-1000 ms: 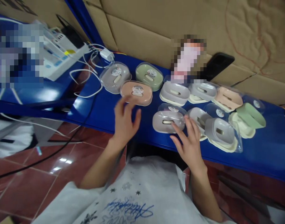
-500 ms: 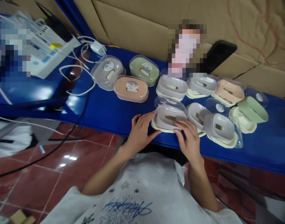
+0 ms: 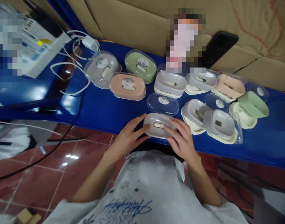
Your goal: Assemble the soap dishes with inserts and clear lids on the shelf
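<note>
Fingers partly curled, left hand [image 3: 130, 133] and right hand [image 3: 183, 140] hold 1 gray slotted soap dish [image 3: 157, 118] by its ends, near the front of the blue table [image 3: 256, 141]. Behind it lies 1 clear oval lid [image 3: 162, 107]; 3 lidded dishes [image 3: 137, 92] sit farther left.

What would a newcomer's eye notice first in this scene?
Probably the left hand and right hand, at the two ends of a grey box near the front edge of the blue table. Behind it lies a clear lid with a round label; farther left, a green box and a peach box also stand out.
</note>
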The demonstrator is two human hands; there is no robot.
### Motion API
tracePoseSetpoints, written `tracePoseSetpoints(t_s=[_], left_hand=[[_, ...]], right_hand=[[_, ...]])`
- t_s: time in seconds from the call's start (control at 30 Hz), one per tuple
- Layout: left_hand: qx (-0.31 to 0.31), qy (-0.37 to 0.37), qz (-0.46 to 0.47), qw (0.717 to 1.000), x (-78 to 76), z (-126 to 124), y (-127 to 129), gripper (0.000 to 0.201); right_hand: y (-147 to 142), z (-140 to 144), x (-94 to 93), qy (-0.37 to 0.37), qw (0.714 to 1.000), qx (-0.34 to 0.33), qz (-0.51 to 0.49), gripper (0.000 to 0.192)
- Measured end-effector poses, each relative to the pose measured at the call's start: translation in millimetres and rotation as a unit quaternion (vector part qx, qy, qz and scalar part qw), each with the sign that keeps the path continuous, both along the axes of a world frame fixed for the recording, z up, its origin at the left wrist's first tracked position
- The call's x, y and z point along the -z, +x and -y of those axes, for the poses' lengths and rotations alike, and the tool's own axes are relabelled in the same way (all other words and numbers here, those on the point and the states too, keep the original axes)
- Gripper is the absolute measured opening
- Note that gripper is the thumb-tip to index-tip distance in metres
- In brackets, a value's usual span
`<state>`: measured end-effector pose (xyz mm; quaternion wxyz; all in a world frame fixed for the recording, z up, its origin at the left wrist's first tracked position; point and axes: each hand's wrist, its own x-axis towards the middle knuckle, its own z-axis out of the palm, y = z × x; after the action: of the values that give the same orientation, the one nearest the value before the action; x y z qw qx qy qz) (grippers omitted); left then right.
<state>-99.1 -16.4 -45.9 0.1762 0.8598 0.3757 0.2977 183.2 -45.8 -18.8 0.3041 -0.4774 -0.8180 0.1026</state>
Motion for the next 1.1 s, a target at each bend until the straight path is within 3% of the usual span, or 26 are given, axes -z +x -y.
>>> tracePoseSetpoints(t_s=[0.13, 0.33, 0.47, 0.67, 0.87, 1.0, 1.1], left_hand=[[-0.015, 0.002, 0.014, 1.000, -5.9, 3, 3, 0.043], [-0.021, -0.029, 0.028, 0.999, -12.8, 7, 3, 0.040], [-0.012, -0.050, 0.014, 0.999, -18.1, 7, -16, 0.037], [-0.066, -0.064, -0.022, 0.996, -24.7, 12, -50, 0.033], [-0.078, -0.093, 0.043, 0.992, -13.6, 6, -40, 0.074], [-0.055, -0.074, 0.094, 0.991, -2.5, -3, -23, 0.102], [-0.031, -0.059, 0.100, 0.993, 2.0, -7, -14, 0.108]], right_hand=[[-2, -32, -1.5, -0.056, 0.994, 0.087, -0.018, 0.053], [-4, -60, -7.2, -0.129, 0.989, 0.074, -0.021, 0.052], [-3, -64, -11.4, -0.144, 0.986, 0.081, 0.003, 0.047], [-5, -64, -4.3, -0.116, 0.989, 0.091, 0.033, 0.053], [-5, -32, -13.9, -0.131, 0.986, 0.059, -0.086, 0.047], [-11, -5, -10.0, -0.124, 0.990, 0.014, -0.066, 0.056], [-13, 7, -0.1, -0.081, 0.996, -0.005, -0.040, 0.067]])
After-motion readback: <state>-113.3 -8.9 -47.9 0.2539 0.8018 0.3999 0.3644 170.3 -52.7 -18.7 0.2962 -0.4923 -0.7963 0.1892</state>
